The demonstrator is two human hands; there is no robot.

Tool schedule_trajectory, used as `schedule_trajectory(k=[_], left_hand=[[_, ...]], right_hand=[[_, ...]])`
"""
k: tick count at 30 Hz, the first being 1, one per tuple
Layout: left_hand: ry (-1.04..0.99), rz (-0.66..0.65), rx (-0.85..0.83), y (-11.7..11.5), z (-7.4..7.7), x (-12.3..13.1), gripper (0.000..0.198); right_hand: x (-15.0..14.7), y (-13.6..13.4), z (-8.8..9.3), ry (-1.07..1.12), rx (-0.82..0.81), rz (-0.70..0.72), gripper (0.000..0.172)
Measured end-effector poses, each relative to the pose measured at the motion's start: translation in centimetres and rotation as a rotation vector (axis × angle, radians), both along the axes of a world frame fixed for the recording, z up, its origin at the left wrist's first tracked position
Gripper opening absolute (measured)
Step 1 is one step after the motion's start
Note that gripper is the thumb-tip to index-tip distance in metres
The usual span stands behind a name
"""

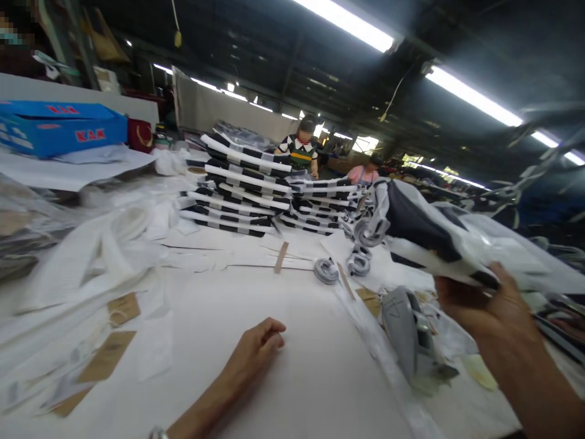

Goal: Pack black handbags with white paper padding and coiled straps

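at right, right hand (490, 300) holds patterned bundle (423, 228)

We classify this location as a workshop or factory hall. We base this on the long tube lights (475, 94) beneath a dark roof (274, 42), stacks of folded black-and-white goods (247, 186), a white-topped worktable (228, 305), brown tags (107, 355), and two people beyond: one in a striped top (301, 157), one in pink (364, 174).

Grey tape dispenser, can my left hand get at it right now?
Probably yes: the left hand looks empty, and only flat white tabletop and a low pale strip lie between it and the grey tape dispenser.
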State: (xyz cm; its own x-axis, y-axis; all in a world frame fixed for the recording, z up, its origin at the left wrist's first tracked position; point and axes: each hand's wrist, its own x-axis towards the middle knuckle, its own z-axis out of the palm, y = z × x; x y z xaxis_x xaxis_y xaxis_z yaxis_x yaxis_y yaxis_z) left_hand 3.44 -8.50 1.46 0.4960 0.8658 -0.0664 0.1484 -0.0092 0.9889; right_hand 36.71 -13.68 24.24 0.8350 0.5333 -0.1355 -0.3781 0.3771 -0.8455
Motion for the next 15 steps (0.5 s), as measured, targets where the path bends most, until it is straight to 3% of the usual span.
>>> schedule_trajectory(k=[6,15], left_hand=[[-0.013,-0.031,-0.012,0.5,-0.9,0.3,0.026],[0.050,0.000,0.057,0.1,-1.3,0.6,0.023]], right_hand=[[-2.8,6.6,1.3,0.101,0.040,-0.035,0.021],[-7.7,10.7,4.8,0.064,0.068,0.044,0.028]])
